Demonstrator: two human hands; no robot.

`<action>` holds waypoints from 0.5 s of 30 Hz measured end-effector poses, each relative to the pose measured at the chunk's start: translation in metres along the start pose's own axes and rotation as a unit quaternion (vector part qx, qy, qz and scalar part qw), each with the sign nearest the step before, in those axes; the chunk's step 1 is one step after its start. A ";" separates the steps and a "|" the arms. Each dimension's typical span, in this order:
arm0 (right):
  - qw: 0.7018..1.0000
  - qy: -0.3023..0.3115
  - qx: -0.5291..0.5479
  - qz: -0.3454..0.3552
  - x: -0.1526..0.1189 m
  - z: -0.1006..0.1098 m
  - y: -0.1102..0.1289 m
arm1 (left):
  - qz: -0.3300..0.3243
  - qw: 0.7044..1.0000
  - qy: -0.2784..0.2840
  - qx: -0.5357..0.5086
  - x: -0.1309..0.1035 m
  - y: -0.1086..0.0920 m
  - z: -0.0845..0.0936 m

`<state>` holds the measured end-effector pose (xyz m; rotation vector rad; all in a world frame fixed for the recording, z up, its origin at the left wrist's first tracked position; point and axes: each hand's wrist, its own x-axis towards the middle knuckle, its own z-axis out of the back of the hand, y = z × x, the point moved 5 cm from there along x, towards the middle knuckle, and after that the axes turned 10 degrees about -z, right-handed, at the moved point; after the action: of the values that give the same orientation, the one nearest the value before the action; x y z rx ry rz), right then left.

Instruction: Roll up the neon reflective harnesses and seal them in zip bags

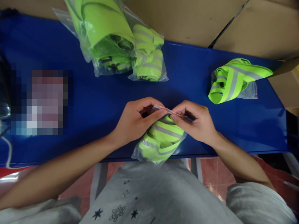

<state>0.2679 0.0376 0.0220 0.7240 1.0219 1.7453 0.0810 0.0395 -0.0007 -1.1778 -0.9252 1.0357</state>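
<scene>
A clear plastic bag (137,151) lies at the front edge of the blue table, with a folded neon-green reflective strap (167,133) with grey stripes inside it. My left hand (137,119) pinches the bag's upper edge between thumb and fingers. Close beside it, my right hand (196,119) pinches the same edge from the right. Both thumbs lie on top of the edge, and the fingertips behind it are partly hidden. The bag's lower end hangs slightly over the table edge, towards my body.
Several bagged neon-green bundles (107,34) stand at the back left of the blue table (98,102). A loose reflective strap (230,81) rests on a plastic bag at the right. Cardboard boxes (187,21) line the back. A blurred-out object (46,102) is on the left.
</scene>
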 end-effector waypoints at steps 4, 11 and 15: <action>1.000 0.003 -0.012 0.019 0.001 0.000 0.001 | -0.028 0.999 -0.004 0.024 0.000 0.000 0.002; 1.000 -0.003 -0.012 0.004 0.000 0.002 -0.003 | -0.049 0.998 0.037 0.009 0.000 -0.001 -0.003; 1.000 -0.003 -0.013 0.007 -0.003 -0.001 -0.001 | -0.112 0.993 0.039 0.025 -0.001 -0.011 -0.005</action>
<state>0.2683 0.0345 0.0204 0.7205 0.9899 1.7659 0.0871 0.0365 0.0092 -1.0394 -0.9407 0.8233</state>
